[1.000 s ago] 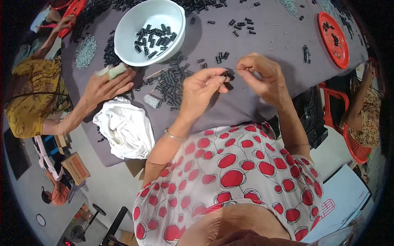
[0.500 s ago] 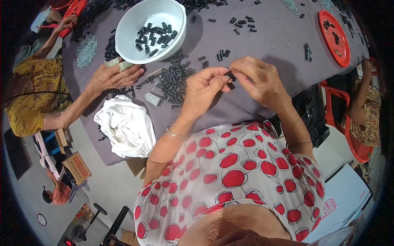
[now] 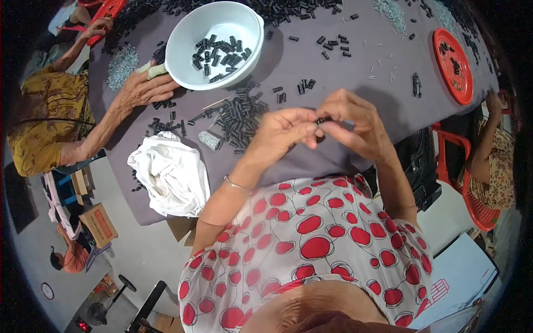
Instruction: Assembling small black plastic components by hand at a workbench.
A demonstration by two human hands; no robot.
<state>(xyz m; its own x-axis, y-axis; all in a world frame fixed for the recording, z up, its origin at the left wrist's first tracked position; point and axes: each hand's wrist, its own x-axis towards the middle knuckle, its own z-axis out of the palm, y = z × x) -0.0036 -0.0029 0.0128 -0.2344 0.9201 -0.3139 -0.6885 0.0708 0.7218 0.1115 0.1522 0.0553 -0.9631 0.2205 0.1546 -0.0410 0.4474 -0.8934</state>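
Note:
A small black plastic part (image 3: 321,121) is pinched between my two hands above the near side of the table. My left hand (image 3: 286,132) closes thumb and fingers on its left end. The fingers of my right hand (image 3: 355,123) are bent and pressed together at its other end. My fingers cover most of the part. Left of my left hand lies a heap of black plastic parts (image 3: 240,121). Several loose black parts (image 3: 305,86) rest just beyond my hands.
A white basin (image 3: 214,83) holds more black parts. Beside it rests a co-worker's hand (image 3: 141,89). A white cloth (image 3: 169,175) lies at the near left edge, by a bundle of small metal pins (image 3: 210,140). A red tray (image 3: 452,66) stands at the right.
My hands still hold the black part, with the right fingers now curled differently around it. The co-worker's hand has drawn back a little to the left. The whole view has shifted slightly.

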